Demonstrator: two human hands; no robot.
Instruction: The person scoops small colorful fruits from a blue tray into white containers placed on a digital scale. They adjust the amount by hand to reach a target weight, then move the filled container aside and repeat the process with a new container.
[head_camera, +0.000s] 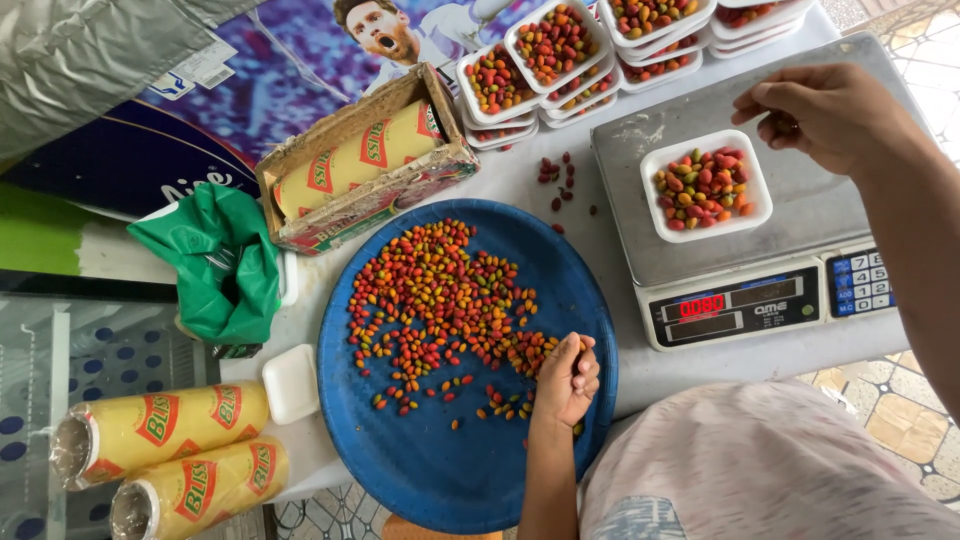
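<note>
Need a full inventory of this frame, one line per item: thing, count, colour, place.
blue tray: 1, blue, round, centre.
loose fruits: many, red, orange and green, on the blue tray; a few on the table near the scale.
scale: 1, grey, right.
white tray: 1, white, on the scale, filled with fruits.
stacked trays: several, white, filled, top.
wrap rolls: 2 yellow, bottom left.
boxed roll: 1, yellow, in an open box.
green bag: 1, green, left.
empty tray: 1, white, left of the blue tray.
left hand: closed over fruits on the blue tray.
right hand: above the scale.
</note>
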